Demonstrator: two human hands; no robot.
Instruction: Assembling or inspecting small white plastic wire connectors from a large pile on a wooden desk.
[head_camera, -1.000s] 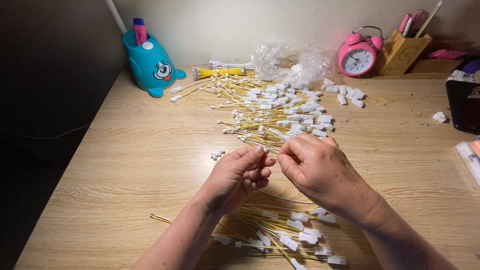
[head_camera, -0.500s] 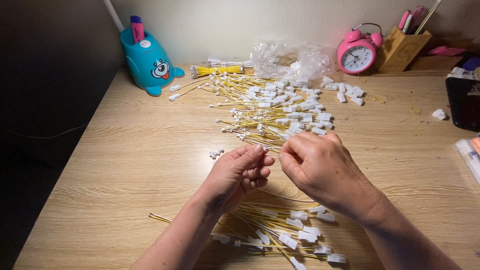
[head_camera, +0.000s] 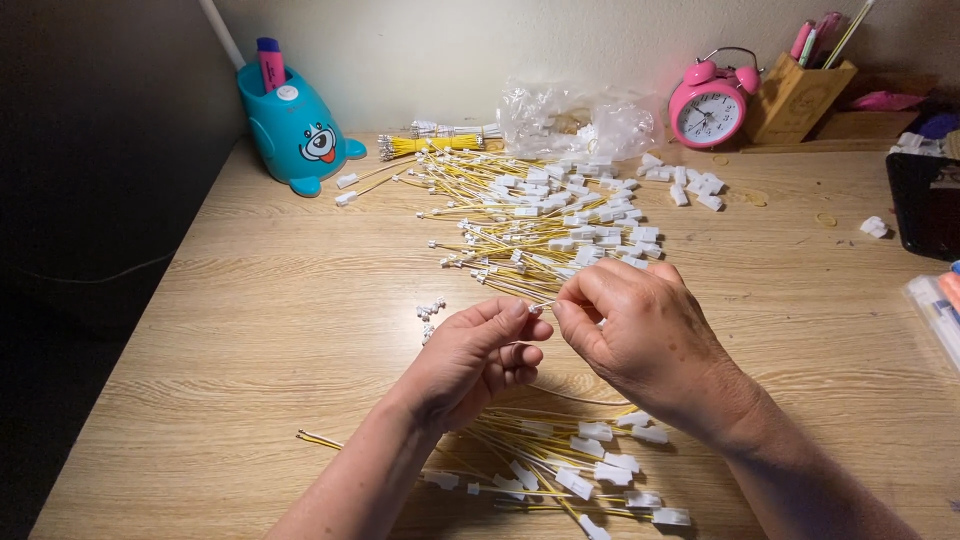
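Thin yellow wire (head_camera: 545, 302) is pinched between both hands above the middle of the wooden table (head_camera: 230, 330), apparently so its small end can be worked at close range. Left hand (head_camera: 480, 355) is curled nearly closed, thumb and forefinger tips gripping the wire. Right hand (head_camera: 640, 335) is likewise closed in a fingertip pinch on the same wire, its tips almost touching those of the left. Whether a connector sits between the tips cannot be told. Near the front edge, under the wrists, lies a pile of wires with white connectors (head_camera: 560, 465). Beyond the hands, toward the back edge, a larger scatter of wires (head_camera: 540, 215) spreads out, within reach. Behind it lies a clear plastic bag (head_camera: 575, 120); a teal pen holder (head_camera: 295, 130) stands at the back left, a pink alarm clock (head_camera: 708, 100) at the back right.
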